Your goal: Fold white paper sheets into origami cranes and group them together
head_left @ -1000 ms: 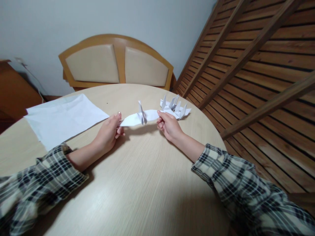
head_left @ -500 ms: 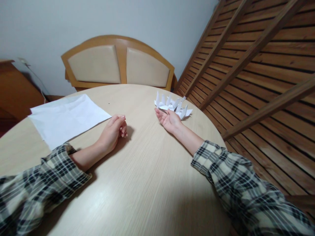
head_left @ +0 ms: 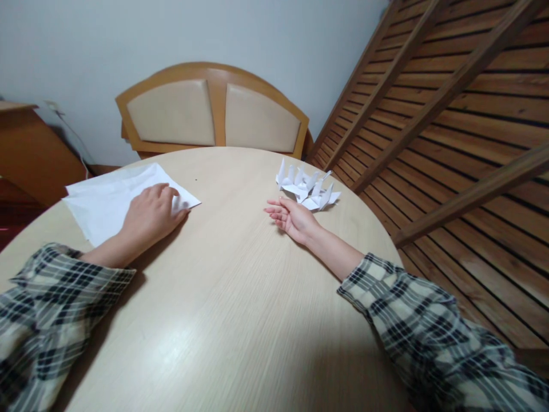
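Note:
White sheets of paper (head_left: 107, 194) lie loosely stacked on the left side of the round table (head_left: 227, 274). Over their right part is my left hand (head_left: 152, 212), palm down with its fingers apart and slightly curled; whether it presses on the paper I cannot tell. My right hand (head_left: 294, 220) rests palm up on the other side, fingers loosely extended and nothing in it. Just behind it stands a cluster of several folded white paper cranes (head_left: 306, 186), close to the table's far right edge.
Beyond the table is a wooden headboard (head_left: 220, 109) with cream panels against the wall. A slatted wooden partition (head_left: 450, 114) slopes along the right. At far left stands a wooden cabinet (head_left: 34, 149), with a cable (head_left: 71, 131) by the wall.
My left hand has moved left from the bare tabletop onto the paper and its curled fingers have spread. My right hand has drawn slightly away from the paper cranes.

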Motion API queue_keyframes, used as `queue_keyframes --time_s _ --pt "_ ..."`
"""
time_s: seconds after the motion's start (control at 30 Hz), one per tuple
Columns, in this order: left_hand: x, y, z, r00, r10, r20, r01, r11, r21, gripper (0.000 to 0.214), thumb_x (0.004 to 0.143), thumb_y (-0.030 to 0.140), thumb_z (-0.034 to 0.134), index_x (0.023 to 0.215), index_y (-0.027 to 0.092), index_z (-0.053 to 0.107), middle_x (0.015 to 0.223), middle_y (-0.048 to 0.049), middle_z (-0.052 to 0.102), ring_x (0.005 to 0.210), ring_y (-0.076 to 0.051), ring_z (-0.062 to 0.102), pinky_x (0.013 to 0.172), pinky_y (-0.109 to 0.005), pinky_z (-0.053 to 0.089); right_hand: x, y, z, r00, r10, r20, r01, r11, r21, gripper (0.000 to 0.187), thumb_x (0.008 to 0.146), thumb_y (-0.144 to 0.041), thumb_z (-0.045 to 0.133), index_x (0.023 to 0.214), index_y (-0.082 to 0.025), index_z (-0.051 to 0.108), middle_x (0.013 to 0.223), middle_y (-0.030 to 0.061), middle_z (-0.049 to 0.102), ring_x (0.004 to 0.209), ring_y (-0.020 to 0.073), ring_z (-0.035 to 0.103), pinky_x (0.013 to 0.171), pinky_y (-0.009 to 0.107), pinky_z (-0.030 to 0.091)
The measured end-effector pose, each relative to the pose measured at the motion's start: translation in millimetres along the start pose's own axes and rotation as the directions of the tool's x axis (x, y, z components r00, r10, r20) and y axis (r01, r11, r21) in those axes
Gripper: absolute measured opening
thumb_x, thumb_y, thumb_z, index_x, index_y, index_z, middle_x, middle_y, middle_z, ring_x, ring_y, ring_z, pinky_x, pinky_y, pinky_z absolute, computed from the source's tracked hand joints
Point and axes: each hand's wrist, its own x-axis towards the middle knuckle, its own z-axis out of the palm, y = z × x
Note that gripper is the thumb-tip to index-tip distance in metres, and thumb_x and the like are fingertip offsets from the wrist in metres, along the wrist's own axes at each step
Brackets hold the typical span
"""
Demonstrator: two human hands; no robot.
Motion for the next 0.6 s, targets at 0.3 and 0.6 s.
queue_keyframes --time_s 0.3,0.6 --pt "0 8 -13.2 0.999 0.004 -0.039 -0.005 1.0 -0.009 0.023 0.089 0.026 0.056 0.069 0.024 0.045 0.062 0.0002 0.039 0.066 -0.021 0.046 0.066 -0.03 0.034 0 2 -5 1.0 -0.004 0.022 0.005 1.0 -0.007 0.027 0.103 -0.018 0.044 0.09 -0.014 0.067 0.071 0.0067 0.075 0.056 0.0099 0.067 0.053 0.018 0.055" --pt "-33 98 -12.6 0.858 0.512 0.045 -0.488 0.839 -0.239 0.031 0.101 0.03 0.041 0.114 0.019 0.066 0.109 -0.0134 0.075 0.095 -0.024 0.07 0.081 -0.036 0.055 -9 4 2 0.972 0.096 0.216 -0.066 0.988 -0.14 0.041 0.102 -0.051 0.048 0.092 -0.016 0.066 0.075 0.0082 0.075 0.06 0.015 0.07 0.055 0.027 0.06"
